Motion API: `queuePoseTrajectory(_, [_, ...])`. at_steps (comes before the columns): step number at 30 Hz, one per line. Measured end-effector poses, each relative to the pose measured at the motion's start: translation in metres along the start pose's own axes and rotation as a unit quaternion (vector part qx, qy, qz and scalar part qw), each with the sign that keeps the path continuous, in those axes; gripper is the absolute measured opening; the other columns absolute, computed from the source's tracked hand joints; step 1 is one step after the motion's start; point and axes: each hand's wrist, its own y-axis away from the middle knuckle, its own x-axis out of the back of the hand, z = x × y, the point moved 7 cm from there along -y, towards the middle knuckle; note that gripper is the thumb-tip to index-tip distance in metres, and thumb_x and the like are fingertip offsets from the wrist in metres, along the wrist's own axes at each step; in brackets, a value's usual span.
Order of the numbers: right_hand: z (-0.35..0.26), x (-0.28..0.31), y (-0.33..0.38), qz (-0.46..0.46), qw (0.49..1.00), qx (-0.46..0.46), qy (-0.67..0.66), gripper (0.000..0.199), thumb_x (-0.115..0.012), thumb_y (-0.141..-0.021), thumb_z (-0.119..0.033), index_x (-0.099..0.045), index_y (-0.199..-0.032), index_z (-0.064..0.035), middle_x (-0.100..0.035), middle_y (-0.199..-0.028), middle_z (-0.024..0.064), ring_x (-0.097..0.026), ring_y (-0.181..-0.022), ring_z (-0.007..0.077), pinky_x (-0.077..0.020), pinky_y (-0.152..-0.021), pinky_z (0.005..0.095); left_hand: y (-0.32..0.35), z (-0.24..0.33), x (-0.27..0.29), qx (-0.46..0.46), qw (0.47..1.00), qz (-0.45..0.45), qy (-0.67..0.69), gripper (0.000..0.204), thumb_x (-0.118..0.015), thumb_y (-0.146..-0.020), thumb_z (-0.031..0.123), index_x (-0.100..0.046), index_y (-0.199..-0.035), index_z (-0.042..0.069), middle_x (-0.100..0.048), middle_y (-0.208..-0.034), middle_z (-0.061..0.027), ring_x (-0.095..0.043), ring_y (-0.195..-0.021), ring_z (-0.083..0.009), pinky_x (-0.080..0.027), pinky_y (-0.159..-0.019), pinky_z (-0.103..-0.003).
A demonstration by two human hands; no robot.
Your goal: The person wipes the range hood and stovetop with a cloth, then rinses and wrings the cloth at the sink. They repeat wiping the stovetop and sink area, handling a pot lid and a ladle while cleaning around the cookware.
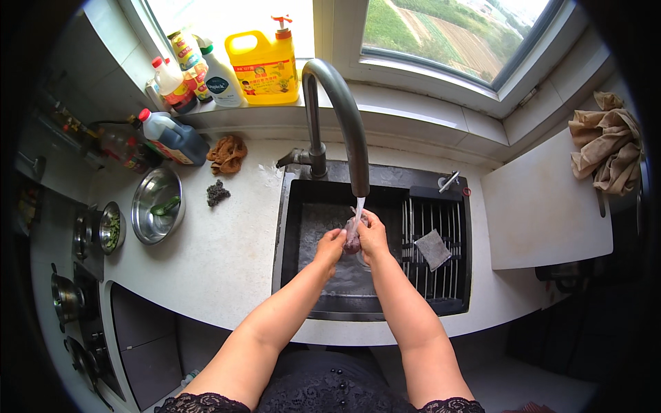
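Observation:
Under the running stream of the curved faucet [337, 93], a small pinkish-purple piece [353, 242] hangs over the sink [313, 199]. It looks like raw meat, but its exact kind is not clear. My right hand [373, 237] is closed round its right side, the fingers partly hiding it. At its left edge my left hand [330, 248] has its fingertips pinched together on it. Water runs over the piece and into the black basin below.
A drying rack [428, 265] with a grey scouring pad [432, 250] covers the basin's right side. On the left counter are a metal bowl [148, 224] holding a green vegetable, a brown cloth [227, 153] and a steel scrubber [217, 193]. A cutting board [544, 206] leans at right.

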Motion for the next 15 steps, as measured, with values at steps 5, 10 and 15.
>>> queuePoseTrajectory(5, [-0.022,-0.018,0.018,-0.094,0.992,0.028,0.084,0.063,-0.066,-0.071,-0.005,-0.048,-0.131,-0.0004,-0.062,-0.103,0.0084,-0.06,-0.086,0.0148,-0.0496,-0.077,0.0289,0.023,0.023,-0.027,0.126,0.922,-0.206,0.303,0.075,-0.041,-0.086,0.069,-0.051,-0.125,0.005,-0.058,-0.119,-0.0143,-0.058,-0.104,-0.0267,-0.043,-0.094,-0.04])
queuePoseTrajectory(10, [-0.049,-0.028,0.068,-0.14,0.898,0.223,0.352,0.06,-0.066,-0.071,-0.008,-0.051,-0.129,-0.0064,-0.059,-0.118,0.0176,-0.061,-0.103,0.0316,-0.0472,-0.088,0.0365,0.023,0.046,-0.024,0.093,0.857,-0.263,0.434,0.047,-0.063,-0.086,0.037,-0.057,-0.109,-0.003,-0.063,-0.105,-0.018,-0.062,-0.1,-0.0325,-0.048,-0.092,-0.047])
queuePoseTrajectory(15, [-0.055,-0.016,0.093,-0.199,0.922,0.127,0.306,0.046,-0.067,-0.073,-0.004,-0.059,-0.118,-0.0047,-0.062,-0.104,0.0098,-0.058,-0.073,0.0159,-0.0481,-0.069,0.0258,0.009,0.031,-0.007,0.082,0.898,-0.174,0.396,0.027,-0.048,-0.082,0.003,-0.054,-0.107,-0.004,-0.059,-0.107,-0.0185,-0.059,-0.1,-0.0342,-0.046,-0.094,-0.048])
